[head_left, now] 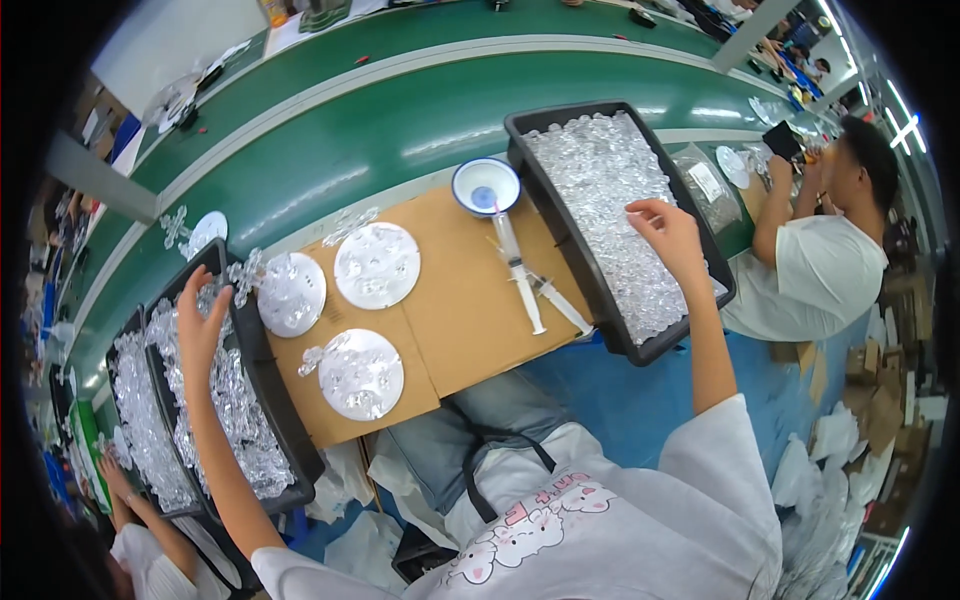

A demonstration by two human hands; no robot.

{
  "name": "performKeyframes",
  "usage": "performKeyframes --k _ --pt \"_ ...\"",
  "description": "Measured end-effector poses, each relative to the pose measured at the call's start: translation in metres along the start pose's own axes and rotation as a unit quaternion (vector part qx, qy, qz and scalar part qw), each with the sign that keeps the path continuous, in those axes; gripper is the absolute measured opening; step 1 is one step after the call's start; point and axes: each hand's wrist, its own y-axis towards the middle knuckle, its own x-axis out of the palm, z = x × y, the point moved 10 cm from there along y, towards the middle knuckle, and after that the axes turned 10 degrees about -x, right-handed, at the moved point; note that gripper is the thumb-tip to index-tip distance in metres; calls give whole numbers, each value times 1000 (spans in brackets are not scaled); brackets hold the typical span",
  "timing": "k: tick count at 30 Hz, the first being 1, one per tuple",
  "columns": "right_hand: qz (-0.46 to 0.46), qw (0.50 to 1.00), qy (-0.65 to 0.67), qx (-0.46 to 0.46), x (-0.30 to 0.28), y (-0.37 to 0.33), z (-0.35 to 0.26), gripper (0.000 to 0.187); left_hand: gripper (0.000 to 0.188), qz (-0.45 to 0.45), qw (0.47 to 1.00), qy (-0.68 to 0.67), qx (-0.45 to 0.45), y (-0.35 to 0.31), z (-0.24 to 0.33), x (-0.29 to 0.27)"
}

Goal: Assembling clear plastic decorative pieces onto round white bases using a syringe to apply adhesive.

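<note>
My left hand (198,328) is at a black tray (272,400) of clear plastic pieces (248,440), thumb and fingers apart. My right hand (672,242) is over clear beads (600,165) filling another dark bin (573,245), fingertips close; I can't tell whether they pinch one. Three white discs (380,299) lie between, on cardboard (450,335).

Around us, a long, glossy green worktop (330,150) edged by a pale rail (480,45) sweeps from ten to one o'clock. A plain white panel (180,50) stands at eleven, a grey post (105,175) at ten. White strip lights (905,130) glow at two; brown cardboard boxes (862,365) crowd three, smooth blue floor (620,400) at four.
</note>
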Motion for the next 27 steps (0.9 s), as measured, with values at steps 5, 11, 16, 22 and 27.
performKeyframes --k 5,11,16,22,27 --pt "-126 981 -142 -30 45 7 63 33 39 -20 999 32 33 24 0 55" --pt "-128 972 -197 8 80 32 57 39 21 -17 999 -46 15 28 -15 59" --pt "-138 977 -152 52 82 34 78 36 18 -31 960 -265 -88 22 -5 56" --pt "-12 1000 15 6 52 37 57 25 20 56 939 -338 -11 9 42 -5" --pt "48 977 207 -27 23 41 -34 22 17 123 939 -320 -2 -7 85 -51"
